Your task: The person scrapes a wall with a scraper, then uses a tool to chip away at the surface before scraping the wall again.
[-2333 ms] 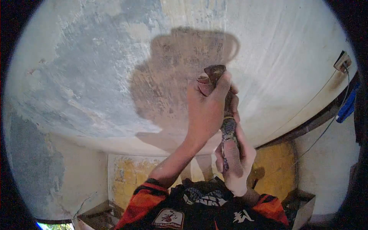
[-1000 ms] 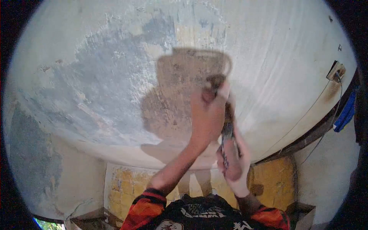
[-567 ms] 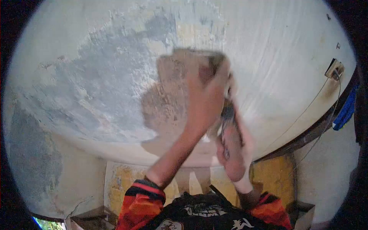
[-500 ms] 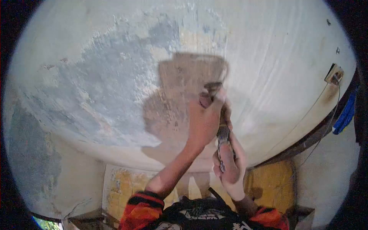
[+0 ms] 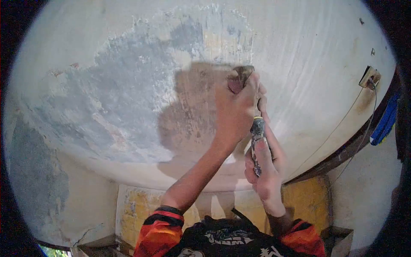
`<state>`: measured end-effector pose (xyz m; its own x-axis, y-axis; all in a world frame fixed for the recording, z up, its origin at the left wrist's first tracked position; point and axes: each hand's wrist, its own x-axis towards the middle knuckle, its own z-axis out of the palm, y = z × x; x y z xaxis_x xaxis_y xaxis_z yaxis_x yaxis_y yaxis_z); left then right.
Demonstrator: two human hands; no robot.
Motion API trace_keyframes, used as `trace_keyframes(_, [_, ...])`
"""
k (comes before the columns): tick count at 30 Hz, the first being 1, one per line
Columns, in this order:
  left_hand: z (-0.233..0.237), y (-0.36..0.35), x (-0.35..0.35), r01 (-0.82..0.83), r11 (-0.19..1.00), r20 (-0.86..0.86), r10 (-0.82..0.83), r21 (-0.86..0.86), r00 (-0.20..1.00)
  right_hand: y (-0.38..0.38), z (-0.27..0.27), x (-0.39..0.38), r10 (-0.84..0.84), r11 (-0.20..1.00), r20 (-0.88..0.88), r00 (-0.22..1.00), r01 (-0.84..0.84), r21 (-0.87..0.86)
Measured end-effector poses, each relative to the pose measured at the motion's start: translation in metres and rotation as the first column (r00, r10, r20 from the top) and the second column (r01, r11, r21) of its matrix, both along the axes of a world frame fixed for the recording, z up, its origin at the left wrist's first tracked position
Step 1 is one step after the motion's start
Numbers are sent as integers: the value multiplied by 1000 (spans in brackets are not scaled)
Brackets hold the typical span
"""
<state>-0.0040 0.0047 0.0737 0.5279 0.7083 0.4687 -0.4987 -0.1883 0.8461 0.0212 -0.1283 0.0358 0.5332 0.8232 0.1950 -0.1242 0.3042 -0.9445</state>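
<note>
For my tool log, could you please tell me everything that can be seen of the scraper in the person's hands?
The scraper is a hand tool with a flat, brownish, stained blade and a dark, paint-flecked handle with a thin yellow band near its top. It points upward, blade end against the peeling plaster surface. The left hand covers most of the blade and presses on it; the right hand wraps the handle lower down. The blade's edge is mostly hidden.

At centre frame the left hand (image 5: 234,112) presses the scraper (image 5: 257,130) against the peeling wall (image 5: 128,94), while the right hand (image 5: 266,173) grips its handle below. A socket (image 5: 369,77) sits at the right edge.
</note>
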Motion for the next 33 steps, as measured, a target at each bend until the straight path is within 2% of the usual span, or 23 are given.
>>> trace_keyframes(1, [-2, 0, 4, -66, 991, 27, 64, 116, 998, 1, -5, 4, -19, 1000, 24, 1000, 19, 3])
trace_keyframes(4, [27, 10, 14, -115, 981, 81, 103, 154, 991, 8, 8, 12, -32, 998, 76, 997, 28, 59])
trace_keyframes(6, [44, 13, 20, -145, 978, 103, 131, 147, 986, 11, 35, 10, -1, 991, 21, 1000, -1, 130])
trace_keyframes(7, [40, 12, 20, -154, 981, 136, 138, 116, 981, 13, 46, 9, 22, 984, 4, 1000, -22, 176])
trace_keyframes(8, [37, 11, 20, -161, 983, 169, 145, 85, 975, 10, 36, 8, 8, 993, 8, 1000, -9, 122])
trace_keyframes(10, [-9, -2, 16, -135, 990, 259, 143, -46, 955, 0, -2, 2, -17, 1000, 19, 1000, 17, 11])
trace_keyframes(11, [1, -8, 2, -109, 994, 0, 109, -33, 994, 3, -4, 0, -49, 998, 86, 995, 46, 32])
trace_keyframes(12, [10, 0, 3, -306, 919, -42, 326, 248, 944, 6, 5, 4, -47, 997, 85, 995, 42, 62])
trace_keyframes(13, [21, 15, 10, -441, 744, -34, 526, 502, 850, 11, 22, 10, -46, 996, 78, 996, 40, 76])
trace_keyframes(15, [27, 25, 18, -463, 549, 22, 628, 696, 778, 9, 34, 12, -28, 996, 39, 999, 25, 88])
trace_keyframes(16, [28, 26, 19, -425, 601, 18, 564, 677, 826, 7, 37, 10, -10, 996, 8, 1000, 9, 91])
trace_keyframes(18, [25, 16, 15, -346, 831, 33, 370, 436, 929, 2, 31, 5, 15, 998, -5, 1000, -14, 69])
trace_keyframes(19, [12, -2, 9, -258, 949, 84, 246, 183, 966, -4, 15, 2, 26, 999, 11, 1000, -26, 35])
trace_keyframes(20, [6, -7, 9, -120, 991, 170, 128, -54, 977, -3, 8, 1, 36, 999, 30, 999, -37, 21])
trace_keyframes(21, [5, 13, 24, -308, 946, 172, 288, 102, 942, 0, 12, 2, -17, 1000, 40, 999, 16, 13])
trace_keyframes(24, [64, 4, 8, 7, 999, 146, 0, -44, 989, 10, 50, 7, 31, 992, 3, 1000, -31, 118])
trace_keyframes(25, [60, 4, 8, 5, 997, 139, 5, -76, 990, 7, 50, 3, 22, 993, 12, 1000, -23, 113])
trace_keyframes(27, [18, 9, 19, -96, 987, 114, 111, -130, 987, -3, 16, 2, 19, 998, 26, 999, -20, 60])
trace_keyframes(29, [13, 4, 19, -170, 975, 126, 188, -147, 974, 0, 11, 3, 10, 999, 31, 999, -12, 52])
trace_keyframes(32, [47, -7, -4, -29, 988, 5, 30, -151, 1000, -4, 36, -7, 38, 997, -46, 998, -35, 68])
trace_keyframes(33, [37, -5, 1, -66, 990, 21, 69, -123, 997, -2, 27, -7, 3, 997, -26, 1000, -1, 76])
